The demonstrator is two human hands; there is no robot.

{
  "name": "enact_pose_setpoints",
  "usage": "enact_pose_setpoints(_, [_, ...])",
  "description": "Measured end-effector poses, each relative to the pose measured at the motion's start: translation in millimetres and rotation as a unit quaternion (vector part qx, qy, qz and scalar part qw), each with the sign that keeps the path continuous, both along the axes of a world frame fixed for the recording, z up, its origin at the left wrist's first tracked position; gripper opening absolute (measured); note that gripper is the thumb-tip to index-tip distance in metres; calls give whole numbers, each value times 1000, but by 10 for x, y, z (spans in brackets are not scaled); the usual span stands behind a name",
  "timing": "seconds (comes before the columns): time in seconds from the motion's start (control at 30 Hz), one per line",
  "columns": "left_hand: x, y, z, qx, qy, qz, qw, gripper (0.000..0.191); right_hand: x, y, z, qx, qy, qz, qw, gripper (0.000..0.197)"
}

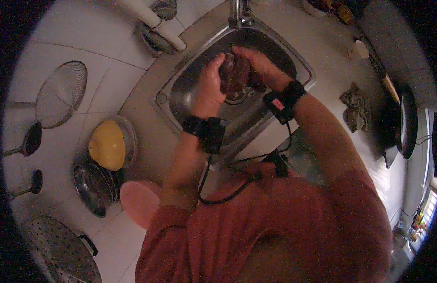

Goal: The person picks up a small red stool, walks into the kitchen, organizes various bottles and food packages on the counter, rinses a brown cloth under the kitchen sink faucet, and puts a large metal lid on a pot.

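Observation:
Both my hands are over a stainless steel sink (pixel 184 95), below the metal faucet (pixel 236 16). Between them is a dark reddish-brown lump (pixel 234 76), wet-looking; I cannot tell what it is. My left hand (pixel 210 85) cups its left side, thumb near the top. My right hand (pixel 259 67) holds the other side, fingers partly hidden behind it. The sink drain (pixel 238 99) shows partly under the lump. A black strap with a box and cable is on each wrist.
Left of the sink are a yellow bowl (pixel 110 145), metal bowls (pixel 94 189) and a pink round thing (pixel 140 201). A wire strainer (pixel 62 93) and ladles hang on the tiled wall. To the right lie a crumpled cloth or bag (pixel 354 108) and a dark pan (pixel 408 127).

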State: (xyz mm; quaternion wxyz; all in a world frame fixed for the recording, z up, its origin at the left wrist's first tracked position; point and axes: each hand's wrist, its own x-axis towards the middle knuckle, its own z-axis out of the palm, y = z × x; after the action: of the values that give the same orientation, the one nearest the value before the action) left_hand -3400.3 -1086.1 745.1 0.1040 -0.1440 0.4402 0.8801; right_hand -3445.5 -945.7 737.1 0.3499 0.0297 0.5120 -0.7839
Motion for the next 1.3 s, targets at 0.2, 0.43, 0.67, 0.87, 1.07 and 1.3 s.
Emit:
enact_pose_setpoints(0.2, [-41,85,370,63,34,40,997,34,112,202,21,-75,-5,41,996,51])
enact_pose_setpoints(0.43, [14,272,555,122,-139,170,968,35,343,133,-22,-233,-58,-28,970,64])
enact_pose_setpoints(0.67, [23,-8,26,95,6,-32,995,38,-83,330,-336,-53,200,-19,978,45])
enact_pose_setpoints(0.87, [224,-192,-60,153,-22,8,988,44,11,155,252,24,221,88,971,42])
enact_pose_setpoints(1.07, [417,-66,50,113,-70,27,991,42,681,-238,180,294,711,55,636,49])
enact_pose_setpoints(1.3, [278,67,-711,166,56,27,984,27,574,-265,33,342,612,-22,713,37])
